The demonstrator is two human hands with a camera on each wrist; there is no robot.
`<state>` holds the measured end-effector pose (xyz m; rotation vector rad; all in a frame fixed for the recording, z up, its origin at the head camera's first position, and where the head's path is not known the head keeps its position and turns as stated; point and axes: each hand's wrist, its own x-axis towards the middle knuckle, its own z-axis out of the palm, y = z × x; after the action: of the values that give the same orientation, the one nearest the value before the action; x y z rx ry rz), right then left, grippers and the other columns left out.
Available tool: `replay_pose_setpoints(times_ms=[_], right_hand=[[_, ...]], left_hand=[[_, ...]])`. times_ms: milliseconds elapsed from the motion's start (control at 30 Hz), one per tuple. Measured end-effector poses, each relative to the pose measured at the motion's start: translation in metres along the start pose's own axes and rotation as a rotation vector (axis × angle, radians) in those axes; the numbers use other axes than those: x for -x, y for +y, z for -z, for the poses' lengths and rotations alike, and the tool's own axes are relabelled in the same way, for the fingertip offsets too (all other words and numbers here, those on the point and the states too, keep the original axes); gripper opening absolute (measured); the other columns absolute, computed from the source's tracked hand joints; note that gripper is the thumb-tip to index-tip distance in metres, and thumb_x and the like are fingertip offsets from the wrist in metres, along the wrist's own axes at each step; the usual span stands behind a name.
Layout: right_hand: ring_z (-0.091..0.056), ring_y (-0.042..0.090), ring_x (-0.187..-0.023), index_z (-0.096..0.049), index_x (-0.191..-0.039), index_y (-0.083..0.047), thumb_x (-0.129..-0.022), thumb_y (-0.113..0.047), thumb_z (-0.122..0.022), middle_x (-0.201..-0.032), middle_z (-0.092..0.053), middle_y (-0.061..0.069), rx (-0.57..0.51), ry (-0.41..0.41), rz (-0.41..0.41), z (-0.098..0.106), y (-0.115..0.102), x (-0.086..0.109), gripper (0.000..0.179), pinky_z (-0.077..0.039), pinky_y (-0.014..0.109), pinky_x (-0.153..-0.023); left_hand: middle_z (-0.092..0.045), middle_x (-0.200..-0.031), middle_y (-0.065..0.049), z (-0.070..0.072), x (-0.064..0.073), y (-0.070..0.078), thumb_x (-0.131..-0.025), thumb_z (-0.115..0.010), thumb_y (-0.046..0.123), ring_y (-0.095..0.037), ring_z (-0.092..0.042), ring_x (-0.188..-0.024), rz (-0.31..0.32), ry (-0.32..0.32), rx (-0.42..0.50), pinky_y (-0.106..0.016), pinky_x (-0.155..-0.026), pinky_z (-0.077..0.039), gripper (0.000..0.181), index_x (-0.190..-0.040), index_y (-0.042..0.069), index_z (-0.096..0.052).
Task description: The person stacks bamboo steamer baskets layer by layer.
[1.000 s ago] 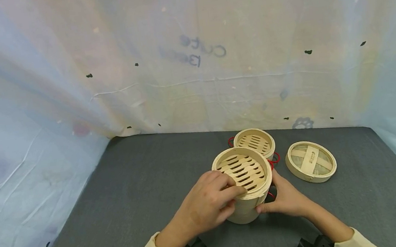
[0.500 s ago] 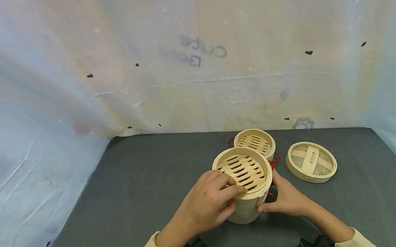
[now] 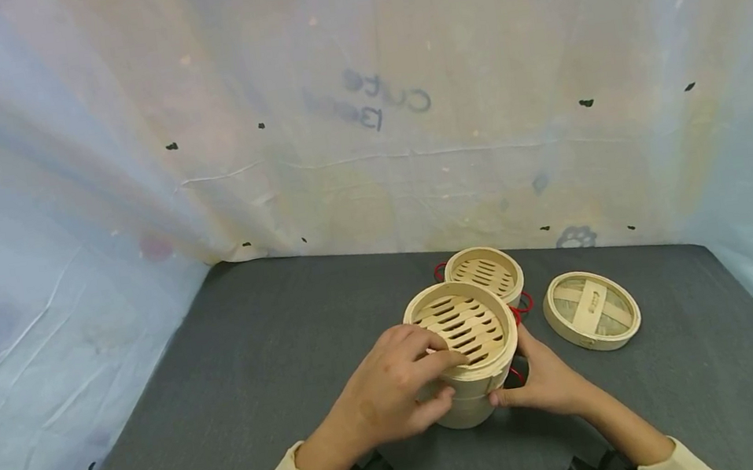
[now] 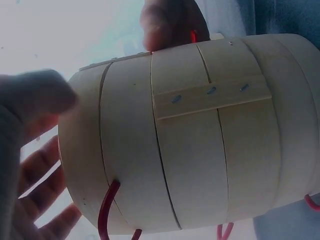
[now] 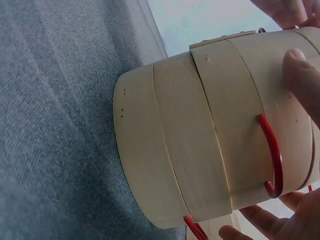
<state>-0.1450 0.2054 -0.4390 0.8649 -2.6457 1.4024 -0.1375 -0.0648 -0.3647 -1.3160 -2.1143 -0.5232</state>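
A tall stack of round bamboo steamer baskets [image 3: 461, 311] stands upright on the dark cloth, slatted floor showing in the top tier. My left hand [image 3: 396, 383] is at its near-left rim, fingers bent loosely over the slats. The left thumb [image 4: 45, 95] is spread from those fingers, in front of the outer wall. My right hand [image 3: 545, 375] grips the stack's right side. Its thumb [image 5: 300, 80] lies along the near wall, while its fingers [image 5: 265, 220] reach round the other side, partly hidden. Red cord loops [image 5: 274, 155] stick out of the tiers.
Behind the stack stands a smaller steamer basket [image 3: 485, 272] with red loops. To the right lies a round woven bamboo lid [image 3: 592, 310]. Dark grey cloth [image 3: 273, 320] covers the table, and pale printed curtains [image 3: 356, 190] hang at the back and sides.
My left thumb has moved away from the index finger, widening the gap between them. The right hand keeps its grip, and the stack, small basket and lid stay in place.
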Motion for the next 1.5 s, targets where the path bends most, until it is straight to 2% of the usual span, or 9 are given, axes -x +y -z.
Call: replay_pose_setpoints(times_ms=[100, 233, 333, 433, 633, 767, 1000, 1300, 1500], right_hand=[[-0.049, 0.006, -0.121, -0.016, -0.155, -0.020, -0.069, -0.025, -0.086, -0.148, -0.038, 0.014, 0.017, 0.003, -0.007, 0.003, -0.002, 0.003, 0.110, -0.050, 0.043, -0.089], [-0.044, 0.002, -0.122, -0.022, -0.152, -0.024, -0.070, -0.022, -0.085, -0.144, -0.041, 0.008, 0.053, 0.012, -0.047, 0.010, -0.005, 0.012, 0.103, -0.048, 0.052, -0.087], [-0.045, 0.003, -0.122, -0.027, -0.150, -0.024, -0.073, -0.022, -0.083, -0.143, -0.044, 0.005, 0.111, 0.022, -0.064, 0.019, -0.006, 0.021, 0.096, -0.049, 0.049, -0.086], [-0.047, 0.005, -0.121, -0.034, -0.148, -0.020, -0.078, -0.017, -0.079, -0.141, -0.047, 0.004, 0.158, 0.035, -0.038, 0.028, -0.006, 0.028, 0.083, -0.050, 0.042, -0.083], [-0.050, 0.006, -0.113, -0.054, -0.132, -0.021, -0.080, -0.018, -0.078, -0.126, -0.058, -0.003, 0.352, 0.126, -0.008, 0.047, -0.007, 0.028, 0.058, -0.048, 0.040, -0.083], [-0.051, 0.017, -0.114, -0.058, -0.126, -0.022, -0.075, -0.020, -0.080, -0.122, -0.058, -0.004, 0.487, 0.189, 0.021, 0.058, -0.005, 0.021, 0.055, -0.043, 0.046, -0.089], [-0.054, 0.027, -0.106, -0.063, -0.118, -0.011, -0.070, -0.020, -0.078, -0.113, -0.061, 0.005, 0.621, 0.228, 0.132, 0.070, 0.007, -0.001, 0.051, -0.042, 0.051, -0.087], [-0.056, 0.028, -0.097, -0.064, -0.114, -0.008, -0.072, -0.026, -0.076, -0.108, -0.062, 0.008, 0.660, 0.202, 0.172, 0.070, 0.026, -0.030, 0.047, -0.045, 0.049, -0.080], [-0.056, 0.028, -0.097, -0.065, -0.113, -0.010, -0.074, -0.029, -0.075, -0.107, -0.062, 0.007, 0.662, 0.163, 0.173, 0.067, 0.038, -0.048, 0.045, -0.046, 0.049, -0.078]], left_hand=[[-0.057, -0.107, 0.002, 0.001, 0.002, -0.001, -0.072, -0.076, 0.028, -0.014, -0.055, -0.098, 0.066, 0.042, 0.051, -0.035, -0.087, -0.048, 0.046, -0.116, 0.019, -0.065], [-0.054, -0.122, -0.001, 0.002, 0.006, -0.003, -0.069, -0.076, 0.039, -0.017, -0.051, -0.111, 0.205, 0.089, 0.133, -0.038, -0.092, -0.046, 0.069, -0.132, 0.017, -0.055], [-0.049, -0.132, -0.003, 0.003, 0.009, -0.005, -0.067, -0.077, 0.043, -0.019, -0.047, -0.117, 0.308, 0.091, 0.185, -0.040, -0.092, -0.046, 0.082, -0.139, 0.017, -0.047], [-0.044, -0.139, -0.003, 0.002, 0.011, -0.007, -0.066, -0.078, 0.045, -0.021, -0.045, -0.124, 0.390, 0.087, 0.237, -0.044, -0.094, -0.046, 0.090, -0.143, 0.018, -0.041], [-0.039, -0.148, -0.002, -0.004, 0.013, -0.013, -0.067, -0.080, 0.048, -0.023, -0.040, -0.133, 0.492, 0.073, 0.338, -0.051, -0.098, -0.045, 0.098, -0.148, 0.020, -0.032], [-0.041, -0.145, -0.002, -0.007, 0.015, -0.015, -0.066, -0.081, 0.048, -0.019, -0.044, -0.125, 0.524, 0.059, 0.382, -0.043, -0.093, -0.048, 0.099, -0.148, 0.020, -0.033], [-0.044, -0.142, -0.005, -0.008, 0.016, -0.015, -0.065, -0.083, 0.042, -0.018, -0.047, -0.122, 0.550, 0.029, 0.466, -0.038, -0.093, -0.049, 0.102, -0.149, 0.019, -0.031], [-0.048, -0.136, -0.006, -0.013, 0.016, -0.016, -0.064, -0.085, 0.036, -0.020, -0.052, -0.118, 0.567, 0.008, 0.521, -0.036, -0.093, -0.050, 0.103, -0.149, 0.016, -0.030], [-0.046, -0.140, -0.003, -0.015, 0.016, -0.017, -0.063, -0.086, 0.036, -0.017, -0.051, -0.123, 0.598, -0.019, 0.551, -0.034, -0.095, -0.050, 0.106, -0.150, 0.017, -0.028]])
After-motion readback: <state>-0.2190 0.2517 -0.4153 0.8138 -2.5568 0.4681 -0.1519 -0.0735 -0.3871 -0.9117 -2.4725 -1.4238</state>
